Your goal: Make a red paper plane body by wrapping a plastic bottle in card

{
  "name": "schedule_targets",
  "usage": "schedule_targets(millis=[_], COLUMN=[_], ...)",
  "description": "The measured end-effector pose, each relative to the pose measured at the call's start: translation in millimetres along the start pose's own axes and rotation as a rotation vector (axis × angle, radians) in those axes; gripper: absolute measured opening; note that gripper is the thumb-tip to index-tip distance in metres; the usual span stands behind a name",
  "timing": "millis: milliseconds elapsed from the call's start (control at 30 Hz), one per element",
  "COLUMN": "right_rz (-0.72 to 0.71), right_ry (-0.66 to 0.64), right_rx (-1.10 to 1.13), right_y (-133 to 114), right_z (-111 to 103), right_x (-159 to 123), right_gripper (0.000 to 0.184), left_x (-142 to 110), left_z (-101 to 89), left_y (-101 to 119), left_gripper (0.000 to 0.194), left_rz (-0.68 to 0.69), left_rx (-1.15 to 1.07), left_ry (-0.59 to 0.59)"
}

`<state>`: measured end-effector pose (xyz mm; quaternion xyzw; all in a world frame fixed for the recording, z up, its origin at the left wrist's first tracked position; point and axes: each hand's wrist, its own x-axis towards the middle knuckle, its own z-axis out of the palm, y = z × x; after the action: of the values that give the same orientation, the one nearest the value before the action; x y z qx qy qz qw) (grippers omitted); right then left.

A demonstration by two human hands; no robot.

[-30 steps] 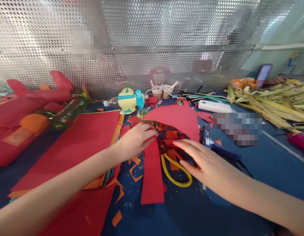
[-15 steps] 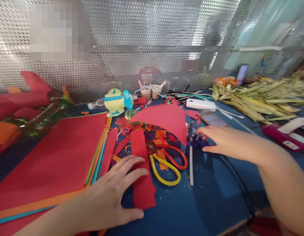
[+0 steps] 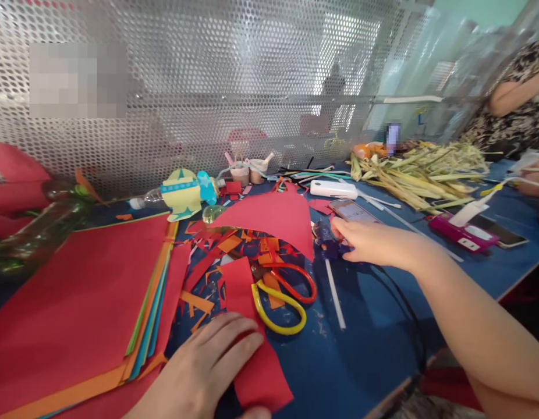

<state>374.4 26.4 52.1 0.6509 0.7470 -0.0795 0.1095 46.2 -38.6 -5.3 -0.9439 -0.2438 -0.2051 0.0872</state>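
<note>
My left hand (image 3: 208, 355) lies over a red paper strip (image 3: 263, 372), fingers stretched out on it and thumb near the lower frame edge. The fingers of my right hand (image 3: 357, 235) are closed around a dark blue glue gun (image 3: 326, 238); its tip is hard to see. A white glue stick (image 3: 334, 294) sticks out of the gun toward me. Between the hands lie scissors with one red and one yellow handle (image 3: 282, 329), their blades partly covered. Behind them, a curved red paper piece (image 3: 273, 215) rests against a clear bottle part (image 3: 213, 214).
A stack of coloured paper (image 3: 86, 302) fills the left side, with green bottles (image 3: 42, 233) behind. Paper scraps (image 3: 234, 241) surround the scissors. Farther back are a decorated bottle (image 3: 181, 195), small cups (image 3: 258, 171), a phone (image 3: 352, 210), a power strip (image 3: 464, 231), dried husks (image 3: 409, 174) and another person (image 3: 514, 99).
The view has turned right. My right hand has closed on the glue gun. My left hand has come nearer me, and the red strip has slid the same way.
</note>
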Motion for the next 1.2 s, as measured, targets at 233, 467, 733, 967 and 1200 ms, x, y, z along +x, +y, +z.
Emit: schedule_targets(millis=[233, 467, 733, 967, 1200], right_rz=[-0.14, -0.489, -0.24, -0.146, -0.28], right_ry=[0.196, 0.072, 0.367, 0.61, 0.642], right_rx=[0.178, 0.496, 0.421, 0.292, -0.028], right_y=[-4.2, -47.5, -45.1, -54.0, -58.4], right_z=[-4.8, 8.1, 11.7, -14.1, -5.7], right_x=[-5.9, -1.7, 40.7, 17.6, 41.3], right_gripper=[0.02, 0.037, 0.033, 0.026, 0.086], left_x=[-14.1, -26.5, -17.9, -23.0, -17.2], left_z=[12.9, 38.6, 30.6, 49.6, 50.2], left_y=[4.1, 1.4, 7.7, 8.7, 11.4], left_gripper=[0.051, 0.043, 0.046, 0.035, 0.047], left_rz=[-0.014, 0.047, 0.092, 0.055, 0.003], left_rx=[-0.059, -0.042, 0.055, 0.101, 0.059], left_ry=[-0.065, 0.02, 0.04, 0.152, 0.239])
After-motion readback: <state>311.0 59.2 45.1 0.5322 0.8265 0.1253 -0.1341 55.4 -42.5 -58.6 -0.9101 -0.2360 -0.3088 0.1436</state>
